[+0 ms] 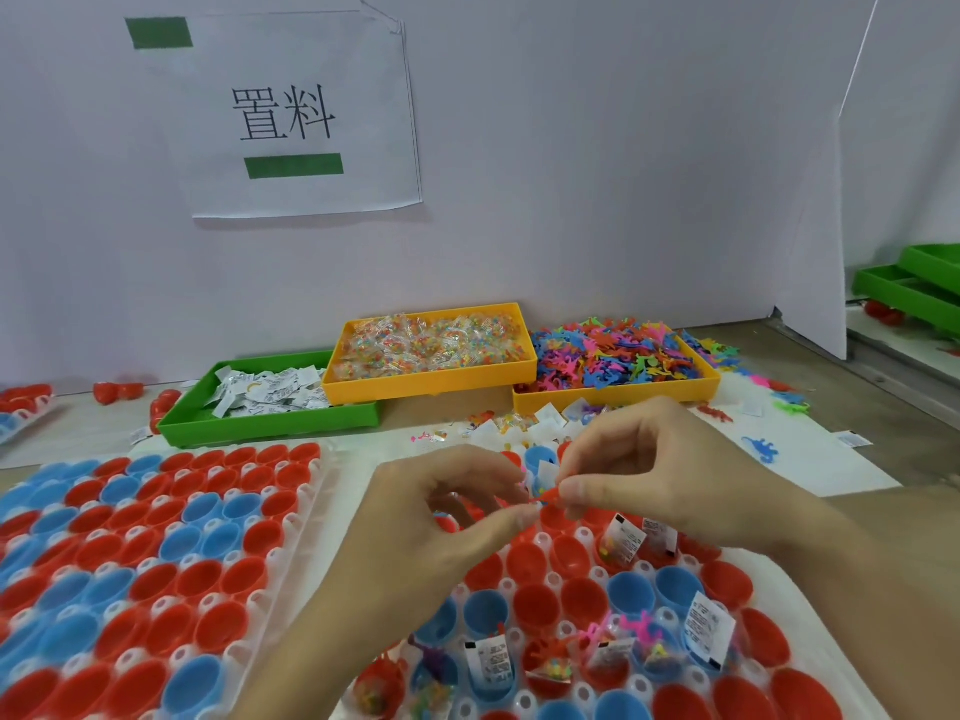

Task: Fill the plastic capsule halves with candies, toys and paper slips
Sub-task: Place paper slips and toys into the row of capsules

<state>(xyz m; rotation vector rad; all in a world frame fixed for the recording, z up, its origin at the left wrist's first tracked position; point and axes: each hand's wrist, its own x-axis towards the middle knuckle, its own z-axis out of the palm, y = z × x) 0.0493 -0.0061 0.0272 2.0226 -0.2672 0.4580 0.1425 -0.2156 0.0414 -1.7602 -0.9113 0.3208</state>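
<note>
**Orange toy pinched between 2 hands above the tray**

The small orange toy [549,495] sits directly between the fingertips of both hands, its long axis running roughly left to right from one pinch to the other. The left hand [447,517] pinches its left end with thumb and forefinger pressed together; the right hand [654,475] pinches the right end, its other fingers curled. Neither hand is nearer: both touch it. Just below the fingers lie empty red capsule halves [558,517] in the white tray [540,704]; the likely next move is straight down into 1 of them. The toy looks thin, soft and flexible, mostly hidden by the fingers, so its shape cannot be told.
</note>
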